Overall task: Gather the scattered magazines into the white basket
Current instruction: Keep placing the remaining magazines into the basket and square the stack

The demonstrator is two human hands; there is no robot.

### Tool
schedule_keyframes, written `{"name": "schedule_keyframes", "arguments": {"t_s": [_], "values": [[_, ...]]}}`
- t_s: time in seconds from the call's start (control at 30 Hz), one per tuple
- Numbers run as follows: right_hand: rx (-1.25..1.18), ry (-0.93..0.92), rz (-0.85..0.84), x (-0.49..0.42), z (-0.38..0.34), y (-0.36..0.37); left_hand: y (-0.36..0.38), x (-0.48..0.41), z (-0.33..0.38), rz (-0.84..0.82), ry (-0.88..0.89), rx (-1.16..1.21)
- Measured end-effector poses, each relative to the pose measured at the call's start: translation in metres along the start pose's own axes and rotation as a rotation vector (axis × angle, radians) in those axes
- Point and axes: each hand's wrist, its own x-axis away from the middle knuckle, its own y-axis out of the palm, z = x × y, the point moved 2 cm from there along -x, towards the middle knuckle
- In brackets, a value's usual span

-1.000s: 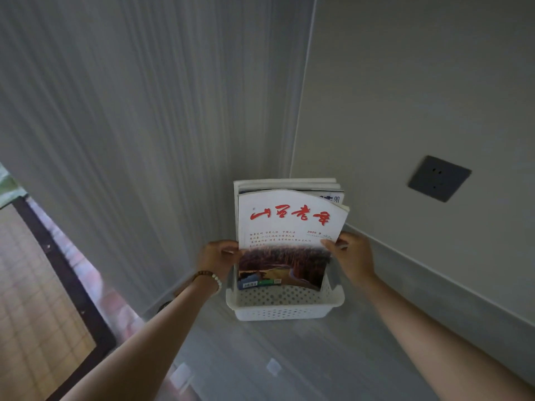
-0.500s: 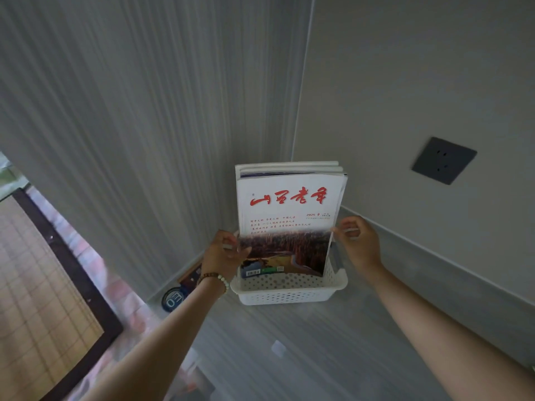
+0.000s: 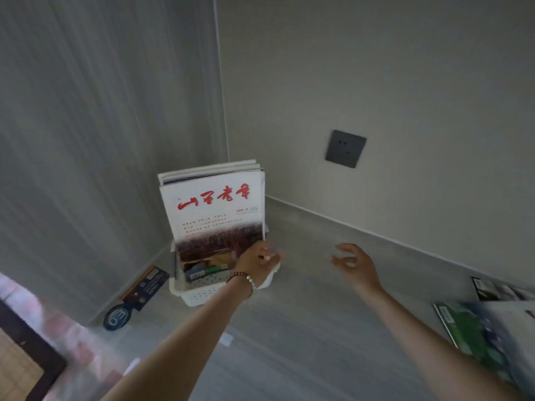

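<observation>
In the middle of the frame the white basket (image 3: 202,293) sits in the wall corner. The magazines (image 3: 214,204) stand in it on end, long axis vertical, red title uppermost, cover facing the camera. The left hand (image 3: 254,263) curls at the front cover's lower right corner; blur hides what it grips. The right hand (image 3: 354,269) hangs loosely spread, holding nothing. A green magazine (image 3: 474,334) lies flat at lower right.

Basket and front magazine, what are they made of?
Basket: likely moulded white plastic, matte, walls perforated in rows. Front magazine: paper, cover probably coated; thin page edges show behind its top, gloss unclear in the blur.
</observation>
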Motion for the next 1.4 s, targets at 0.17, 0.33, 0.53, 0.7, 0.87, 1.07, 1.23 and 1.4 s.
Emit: {"name": "schedule_keyframes", "arguments": {"t_s": [0.17,0.33,0.53,0.7,0.87,1.07,1.23,1.4], "values": [[-0.022,0.173,0.146,0.030,0.066,-0.123,0.108,-0.002,0.038,-0.165,0.006,-0.075],[-0.046,0.342,0.228,0.068,0.138,-0.251,0.230,0.013,0.065,-0.342,0.054,-0.177],[-0.122,0.535,0.402,0.105,0.216,-0.360,0.366,0.033,0.082,-0.494,0.095,-0.305],[-0.219,0.585,0.447,0.122,0.255,-0.399,0.439,0.037,0.079,-0.505,0.138,-0.522],[-0.164,0.536,0.467,0.114,0.270,-0.404,0.478,0.024,0.072,-0.507,0.190,-0.749],[0.035,0.426,0.385,0.114,0.277,-0.393,0.491,0.012,0.070,-0.449,0.194,-0.842],[0.104,0.389,0.282,0.113,0.277,-0.387,0.486,0.018,0.083,-0.694,0.146,-0.668],[-0.028,0.389,0.377,0.108,0.258,-0.380,0.453,0.037,0.104,-0.735,0.279,-0.352]]}}
